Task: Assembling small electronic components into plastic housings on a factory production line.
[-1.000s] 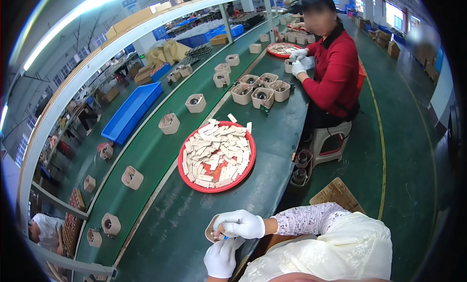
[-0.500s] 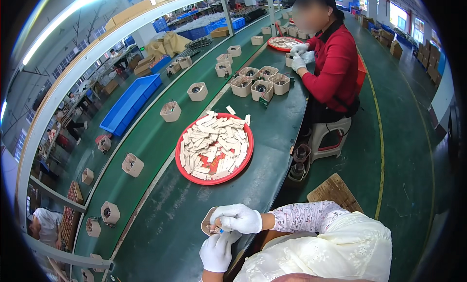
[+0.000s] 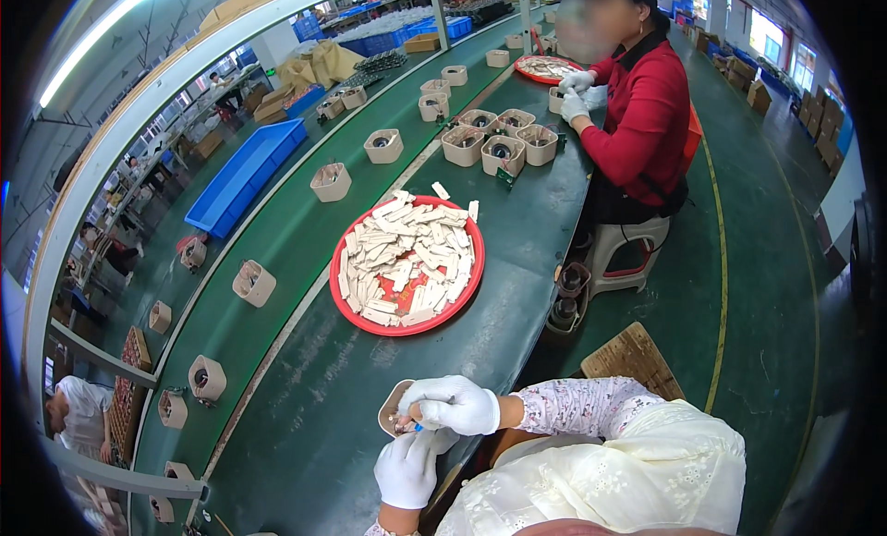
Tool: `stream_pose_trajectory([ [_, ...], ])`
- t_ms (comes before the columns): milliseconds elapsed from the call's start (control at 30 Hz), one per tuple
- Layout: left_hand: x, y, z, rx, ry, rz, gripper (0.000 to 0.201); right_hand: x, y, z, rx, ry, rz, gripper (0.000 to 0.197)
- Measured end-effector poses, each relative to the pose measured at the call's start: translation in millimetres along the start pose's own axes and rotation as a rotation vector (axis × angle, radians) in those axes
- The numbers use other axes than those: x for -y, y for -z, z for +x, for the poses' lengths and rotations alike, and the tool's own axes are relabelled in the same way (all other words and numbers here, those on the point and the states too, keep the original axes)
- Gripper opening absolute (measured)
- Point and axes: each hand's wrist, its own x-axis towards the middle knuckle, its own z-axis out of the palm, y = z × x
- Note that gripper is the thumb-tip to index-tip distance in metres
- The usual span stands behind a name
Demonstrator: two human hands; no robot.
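Further along the green belt than one second earlier stand beige boxes. Near the surface's edge, one open, round-cornered box meets gloved left hand and right hand; how closed either grip is cannot be told. Beyond, a round red tray bears heaped flat cream strips.

no readable lettering, numbers, brands or signs, small yellowish marks on the bare floor of the round red tray, partly covered by pale strips, too small to tell whether print or pattern
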Motion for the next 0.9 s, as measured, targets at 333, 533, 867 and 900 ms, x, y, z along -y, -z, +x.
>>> stream_pose_trajectory([
  [333,-0.9,2.9,3.6,0.000,0.008,-0.003,0.023,-2.2,-2.8,2.6,-0.020,0.046,-0.113,0.027],
  [533,-2.6,1.5,1.6,-0.012,0.028,-0.014,0.017,-1.7,-4.9,0.6,-0.023,0.073,-0.146,0.024],
  [867,-0.3,-1.4,1.6,-0.006,0.012,-0.028,0.024,-7.5,-3.5,-2.0,-0.066,0.080,-0.102,0.027],
  [900,0.0,-2.0,2.7,-0.003,0.010,-0.029,0.025,-7.0,-2.8,-2.0,-0.071,0.059,-0.082,0.027],
])
